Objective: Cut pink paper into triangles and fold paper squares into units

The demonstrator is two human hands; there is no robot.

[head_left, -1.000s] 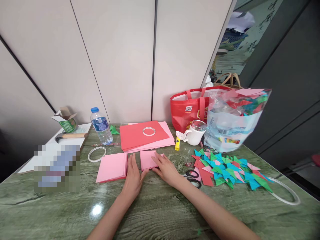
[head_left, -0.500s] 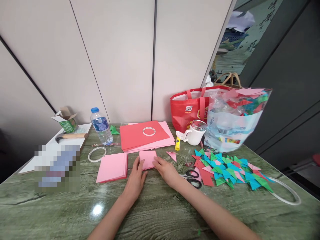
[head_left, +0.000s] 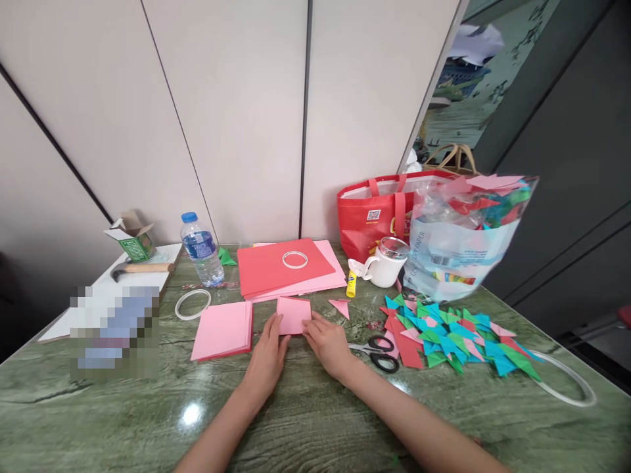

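A small folded piece of pink paper (head_left: 294,315) lies on the table in front of me, its upper edge slightly raised. My left hand (head_left: 267,355) grips its left side between thumb and fingers. At the lower right edge, my right hand (head_left: 329,343) pinches the same paper, with some fingertips hidden behind the hand. To the left sits a stack of square pink paper (head_left: 223,330) with red sheets beneath. A folded pink triangle (head_left: 340,307) rests beyond my right hand, and black-handled scissors (head_left: 382,355) lie to the right of it.
Red sheets (head_left: 276,269) bearing a white ring (head_left: 294,260) lie behind. A water bottle (head_left: 201,253), hammer (head_left: 142,267) and another ring (head_left: 192,304) are left. Rightward are a glue stick (head_left: 351,284), mug (head_left: 387,266), stuffed plastic bag (head_left: 458,249) and folded paper pieces (head_left: 453,335).
My right hand has moved slightly down along the paper's right edge. The paper's upper edge now looks a little lifted. My left hand stays at its left side.
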